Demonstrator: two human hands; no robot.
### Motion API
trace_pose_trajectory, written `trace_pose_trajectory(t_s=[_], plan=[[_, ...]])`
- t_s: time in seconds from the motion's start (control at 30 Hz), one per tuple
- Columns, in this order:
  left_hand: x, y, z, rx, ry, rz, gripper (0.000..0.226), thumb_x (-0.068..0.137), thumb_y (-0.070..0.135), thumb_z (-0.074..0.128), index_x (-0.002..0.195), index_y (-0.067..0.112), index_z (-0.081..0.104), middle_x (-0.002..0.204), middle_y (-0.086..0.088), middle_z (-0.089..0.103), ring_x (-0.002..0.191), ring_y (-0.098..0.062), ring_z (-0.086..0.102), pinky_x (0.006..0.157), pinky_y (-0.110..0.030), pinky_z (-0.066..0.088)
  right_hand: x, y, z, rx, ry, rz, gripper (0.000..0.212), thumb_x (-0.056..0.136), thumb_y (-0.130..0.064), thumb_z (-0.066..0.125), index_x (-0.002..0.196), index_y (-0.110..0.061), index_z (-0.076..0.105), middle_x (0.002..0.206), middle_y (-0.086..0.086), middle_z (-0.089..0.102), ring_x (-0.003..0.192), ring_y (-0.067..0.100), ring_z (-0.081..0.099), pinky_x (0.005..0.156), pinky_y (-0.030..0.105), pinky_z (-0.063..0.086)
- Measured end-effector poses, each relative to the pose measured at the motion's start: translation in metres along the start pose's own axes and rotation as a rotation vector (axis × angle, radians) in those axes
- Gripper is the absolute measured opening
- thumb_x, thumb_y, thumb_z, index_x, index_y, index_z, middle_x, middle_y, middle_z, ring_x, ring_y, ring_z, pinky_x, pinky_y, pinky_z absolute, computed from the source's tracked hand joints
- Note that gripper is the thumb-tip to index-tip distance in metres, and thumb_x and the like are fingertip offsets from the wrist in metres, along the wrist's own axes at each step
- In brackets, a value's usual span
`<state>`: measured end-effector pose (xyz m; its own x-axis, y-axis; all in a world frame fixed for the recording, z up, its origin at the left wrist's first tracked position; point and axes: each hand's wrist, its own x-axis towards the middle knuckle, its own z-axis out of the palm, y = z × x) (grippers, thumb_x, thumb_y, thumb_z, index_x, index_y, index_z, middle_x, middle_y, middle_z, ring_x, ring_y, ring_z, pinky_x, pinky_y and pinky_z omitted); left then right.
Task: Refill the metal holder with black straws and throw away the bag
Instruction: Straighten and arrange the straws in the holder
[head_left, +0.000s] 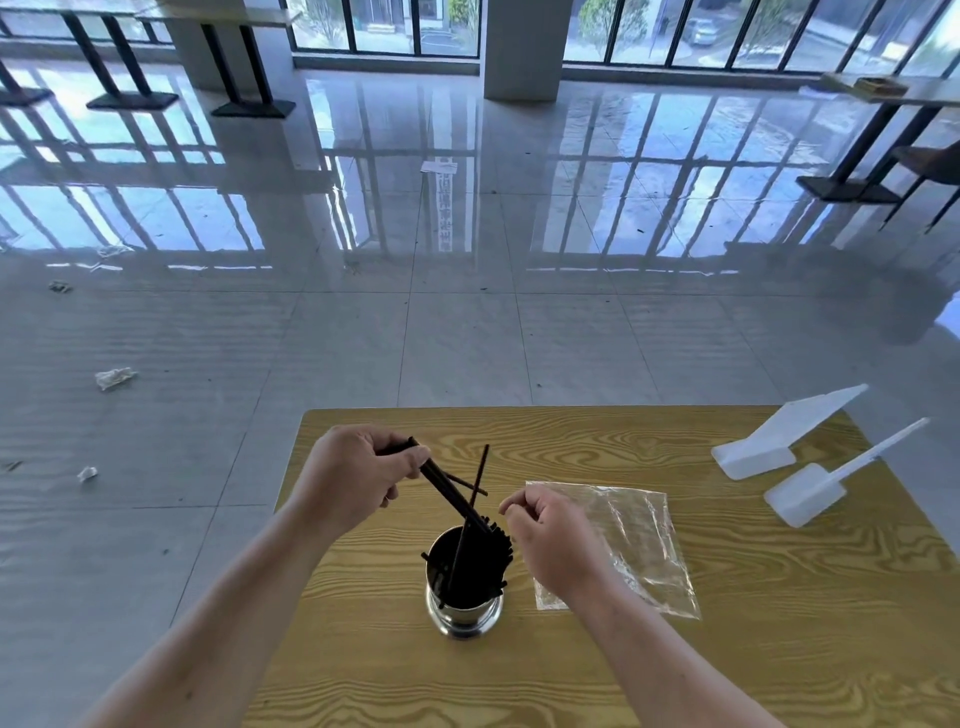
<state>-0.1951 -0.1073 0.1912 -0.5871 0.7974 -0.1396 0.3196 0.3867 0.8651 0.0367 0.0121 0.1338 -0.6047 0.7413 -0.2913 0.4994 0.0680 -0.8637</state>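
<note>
A shiny metal holder (464, 613) stands on the wooden table (571, 675), with several black straws inside it. My left hand (353, 478) is shut on a small bundle of black straws (451, 491) that slants down into the holder's mouth. One loose straw (479, 475) leans up out of the holder. Just right of the holder hovers my right hand (550, 540), fingers curled and holding nothing. A clear, flat plastic bag (634, 540) lies on the table to the right, partly under my right wrist.
Two white plastic scoops (769, 447) (810, 493) lie at the table's far right. Scraps of paper (114, 378) litter the glossy tiled floor to the left. Dark-legged tables (878, 140) and a pillar (522, 49) stand far back near the windows.
</note>
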Motion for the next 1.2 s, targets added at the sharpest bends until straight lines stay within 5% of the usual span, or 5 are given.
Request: trace_pose_trajectory(t_s=[0.67, 0.8, 0.97, 1.13, 1.2], plan=[[-0.020, 0.008, -0.020, -0.408, 0.147, -0.052, 0.007, 0.090, 0.024, 0.080, 0.086, 0.024, 0.085, 0.077, -0.006, 0.079, 0.049, -0.010, 0.057, 0.046, -0.021, 0.051, 0.007, -0.012, -0.003, 0.192, 0.072, 0.037, 0.018, 0.101, -0.014, 0.052, 0.098, -0.019, 0.069, 0.065, 0.002, 0.061, 0.047, 0.010, 0.042, 0.046, 0.030, 0.035], [-0.023, 0.009, -0.023, -0.699, 0.185, -0.211, 0.016, 0.075, 0.033, 0.083, 0.077, 0.018, 0.084, 0.075, -0.003, 0.078, 0.048, -0.005, 0.055, 0.044, -0.019, 0.050, 0.001, -0.017, -0.005, 0.287, 0.072, -0.029, 0.044, 0.093, -0.056, 0.053, 0.094, -0.017, 0.073, 0.063, 0.001, 0.058, 0.053, 0.011, 0.047, 0.058, 0.030, 0.044], [-0.025, 0.006, 0.004, -1.150, 0.081, -0.528, 0.012, 0.073, 0.025, 0.085, 0.077, 0.020, 0.076, 0.074, 0.000, 0.074, 0.044, -0.001, 0.055, 0.038, -0.013, 0.048, -0.006, -0.043, -0.008, 0.373, -0.230, -0.067, 0.084, 0.076, -0.096, 0.051, 0.119, -0.027, 0.071, 0.075, 0.005, 0.070, 0.054, 0.012, 0.053, 0.049, 0.023, 0.043], [-0.036, 0.002, 0.047, -1.158, -0.160, -0.665, 0.019, 0.077, 0.022, 0.084, 0.087, 0.013, 0.070, 0.074, -0.004, 0.072, 0.044, -0.002, 0.057, 0.039, -0.014, 0.052, 0.002, -0.067, -0.011, 0.718, -0.190, 0.016, 0.057, 0.090, -0.063, 0.071, 0.123, -0.017, 0.067, 0.077, 0.010, 0.069, 0.056, 0.021, 0.057, 0.048, 0.030, 0.046], [-0.038, -0.006, 0.056, -1.133, -0.196, -0.669, 0.020, 0.080, 0.022, 0.083, 0.092, 0.010, 0.071, 0.078, -0.006, 0.073, 0.046, -0.003, 0.058, 0.042, -0.016, 0.054, 0.006, -0.067, -0.017, 0.545, -0.080, -0.022, 0.036, 0.101, -0.042, 0.067, 0.102, -0.007, 0.076, 0.070, 0.011, 0.068, 0.054, 0.023, 0.058, 0.046, 0.032, 0.048]])
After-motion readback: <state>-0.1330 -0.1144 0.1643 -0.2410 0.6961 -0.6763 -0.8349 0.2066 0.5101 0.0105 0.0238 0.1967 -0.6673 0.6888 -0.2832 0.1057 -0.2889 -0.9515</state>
